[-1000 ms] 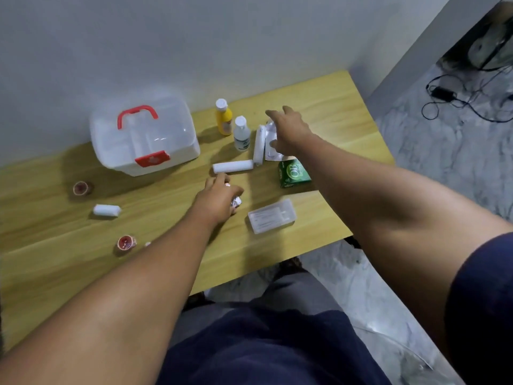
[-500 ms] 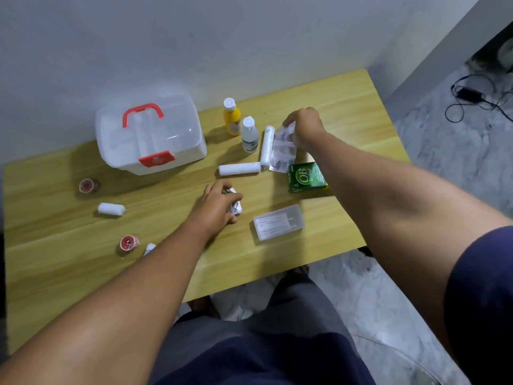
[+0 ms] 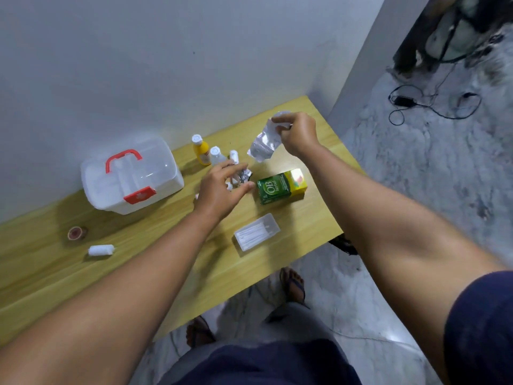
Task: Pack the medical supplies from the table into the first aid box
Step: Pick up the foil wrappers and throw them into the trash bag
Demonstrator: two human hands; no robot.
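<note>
**Both hands loaded, box still shut**

Right hand (image 3: pixel 298 132) is lifted above the far side of the table (image 3: pixel 155 262) and pinches the top edge of a silvery foil pouch (image 3: pixel 263 143), which hangs free in the air. Left hand (image 3: pixel 219 187) is half closed around a small crumpled foil strip (image 3: pixel 242 176), held between the thumb and the curled fingers, just beside the green carton (image 3: pixel 280 186).

First aid box (image 3: pixel 130 176) stands to the left by the wall, and its red latch (image 3: pixel 139 194) looks fastened. I judge that one hand must become free first, to open the lid. It would be better to pass the strip to the right hand or put it down near the box.

Yellow bottle (image 3: pixel 202 151), clear bottle (image 3: pixel 217 156), swab case (image 3: pixel 256 235) and bandage roll (image 3: pixel 101 250) wait on the table. The pouch is limp, so hold it low when moving.
</note>
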